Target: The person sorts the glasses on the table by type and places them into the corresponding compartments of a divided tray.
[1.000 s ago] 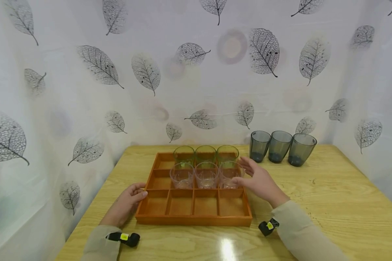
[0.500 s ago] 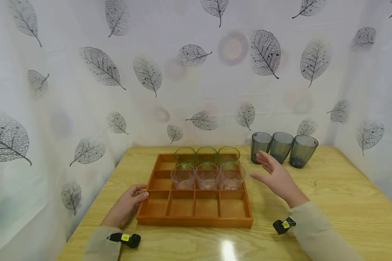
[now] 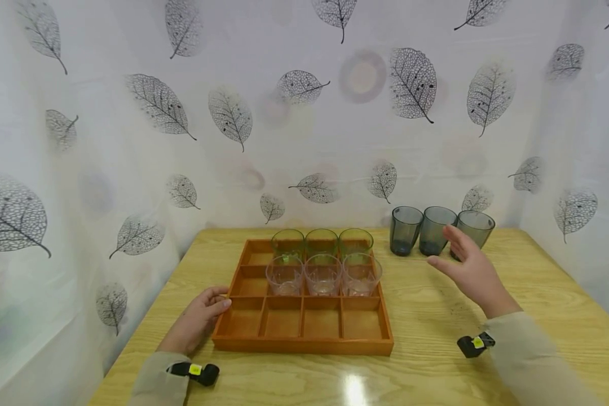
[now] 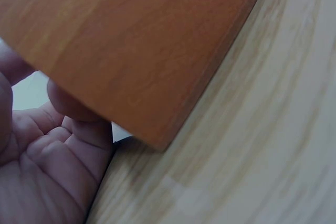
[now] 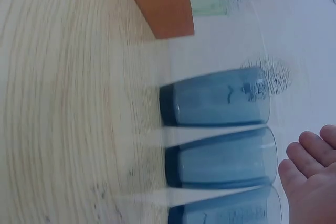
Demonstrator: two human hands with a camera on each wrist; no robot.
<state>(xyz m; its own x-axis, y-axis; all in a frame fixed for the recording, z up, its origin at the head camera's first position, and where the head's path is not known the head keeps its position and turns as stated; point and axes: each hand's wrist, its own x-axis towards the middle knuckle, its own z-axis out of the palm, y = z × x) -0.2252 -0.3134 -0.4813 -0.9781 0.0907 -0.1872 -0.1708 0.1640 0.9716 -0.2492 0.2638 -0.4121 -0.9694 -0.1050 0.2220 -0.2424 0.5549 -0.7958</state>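
Note:
My left hand [image 3: 195, 320] holds the left side of an orange-brown wooden tray [image 3: 302, 344] with compartments; in the left wrist view, fingers [image 4: 73, 100] touch the tray's side [image 4: 142, 66]. My right hand [image 3: 479, 275] is held in the air with thumb and fingers apart and nothing between them, before the right end of three blue-grey glasses [image 3: 406, 230]. The right wrist view shows that hand [image 5: 315, 182] beside the glasses [image 5: 220, 158]. Three clear glasses [image 3: 323, 276] stand in the tray's middle row, three green glasses [image 3: 321, 242] in the back row.
The wooden table [image 3: 284, 375] reaches back to a white curtain [image 3: 325, 124] with leaf prints, which also hangs at the left and right. The tray's front compartments hold nothing, nor do the left ones of the other rows.
My right hand has left the rightmost clear glass and moved right, past two blue-grey glasses to the third. My left hand has stayed on the tray.

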